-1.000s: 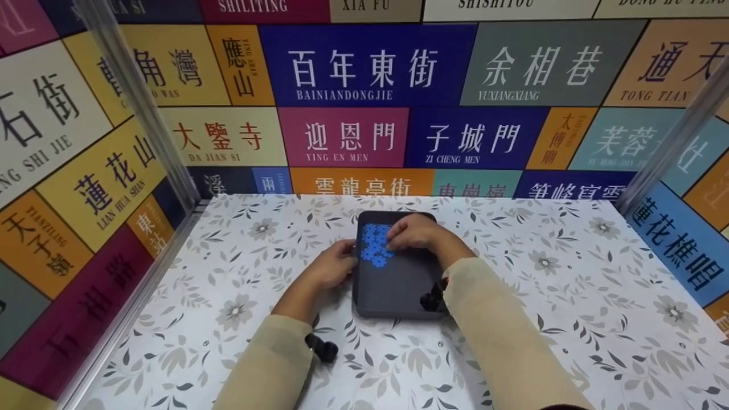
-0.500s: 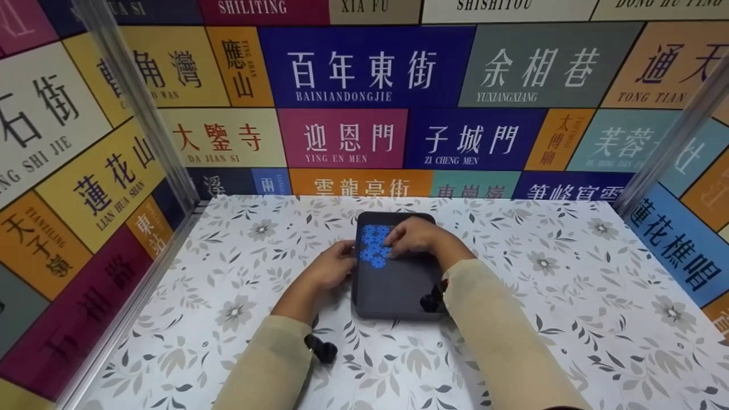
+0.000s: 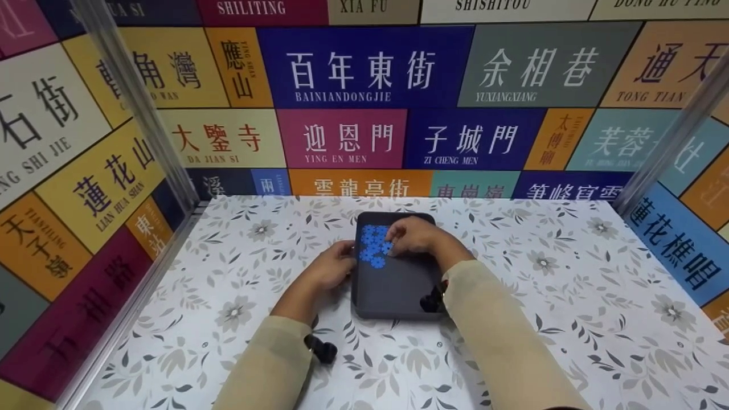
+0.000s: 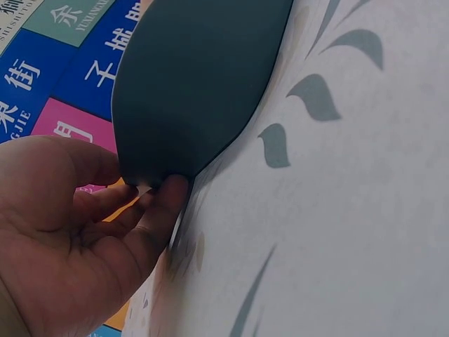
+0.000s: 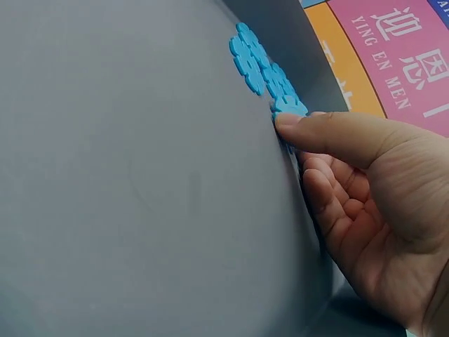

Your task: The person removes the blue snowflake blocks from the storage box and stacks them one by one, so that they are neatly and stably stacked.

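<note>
Left hand (image 3: 332,266) had the dark gray tray (image 3: 393,293) by its left side wall, fingers bent and nearly closed on the edge up toward the far half. Right hand (image 3: 414,234) was reaching in over the tray's right side, fingers mostly curled in, with a little blue flower piece (image 5: 290,105) caught at the thumb tip, basically a pinch. Wrist cam showed the thumb lying right over the end of that piece.

Rest of the blue flower pieces (image 3: 371,242) were bunched in the far left part of the tray, packed close together, with the near part just bare gray bottom. Tray itself sat roughly mid-table, longer side running away from the person, on a white tabletop (image 3: 387,364) printed with gray leaves and flowers. Both arms had beige sleeves (image 3: 267,364), plus a small black gadget (image 3: 324,348) at each wrist. Behind it all was a wall (image 3: 364,68) of colorful Chinese place-name blocks.
</note>
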A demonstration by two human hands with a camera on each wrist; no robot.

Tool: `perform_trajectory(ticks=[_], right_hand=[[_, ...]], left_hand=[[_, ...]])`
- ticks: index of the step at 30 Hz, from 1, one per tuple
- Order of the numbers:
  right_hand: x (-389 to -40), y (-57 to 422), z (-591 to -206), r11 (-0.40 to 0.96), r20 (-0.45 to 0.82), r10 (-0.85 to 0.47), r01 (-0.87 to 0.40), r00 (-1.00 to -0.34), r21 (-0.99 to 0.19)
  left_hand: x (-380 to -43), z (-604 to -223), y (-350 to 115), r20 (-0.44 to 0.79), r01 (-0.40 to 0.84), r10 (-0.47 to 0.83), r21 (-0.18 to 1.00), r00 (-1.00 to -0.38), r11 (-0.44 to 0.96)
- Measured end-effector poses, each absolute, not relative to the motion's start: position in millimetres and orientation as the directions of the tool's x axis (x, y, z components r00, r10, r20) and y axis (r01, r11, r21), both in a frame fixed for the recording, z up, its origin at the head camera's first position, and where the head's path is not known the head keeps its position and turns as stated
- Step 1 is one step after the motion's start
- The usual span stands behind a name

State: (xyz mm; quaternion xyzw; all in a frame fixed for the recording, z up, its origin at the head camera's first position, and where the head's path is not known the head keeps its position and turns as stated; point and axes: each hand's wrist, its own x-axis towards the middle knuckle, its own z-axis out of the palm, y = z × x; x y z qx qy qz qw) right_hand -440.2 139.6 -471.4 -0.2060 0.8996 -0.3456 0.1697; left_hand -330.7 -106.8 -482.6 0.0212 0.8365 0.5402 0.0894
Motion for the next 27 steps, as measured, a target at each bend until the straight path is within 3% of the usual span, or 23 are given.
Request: perform_trajectory(ticks=[8, 19, 27], right_hand=[[-441, 141, -475, 0.653, -0.126, -0.457, -0.236, -0.88, -0.72], [-441, 137, -475, 0.567, -0.09, -0.392, -0.164, -0.916, -0.807], [-437, 139, -462, 0.279, 0.031, -0.354, -0.138, -0.935, -0.95]], left_hand=[[-330, -485, -107, -0.071, -0.004, 0.147, 0.911, -0.987, 0.412], [-329, -483, -107, -0.077, -0.017, 0.123, 0.904, -0.989, 0.428], [-329, -483, -107, -0.091, -0.03, 0.13, 0.909, -0.987, 0.415]])
